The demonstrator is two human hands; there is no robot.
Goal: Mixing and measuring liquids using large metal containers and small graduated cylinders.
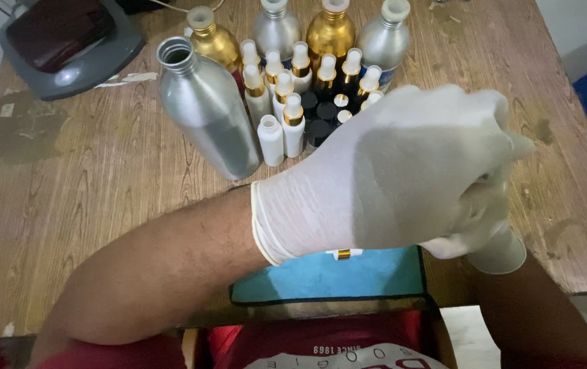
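1. While I watch from the head view, the gloved left hand (382, 171) is clenched over the right hand (485, 232), pulling at that hand's white glove (502, 254).
2. I cannot tell whether the right hand, mostly hidden, is curled or spread.
3. Both hands hover near the table's (68, 205) near right edge.
4. Far left of them stands an open silver bottle (208, 109), beside small spray bottles (286, 102).

White latex glove (505, 249), half-pulled on, cuff bunched at fingers
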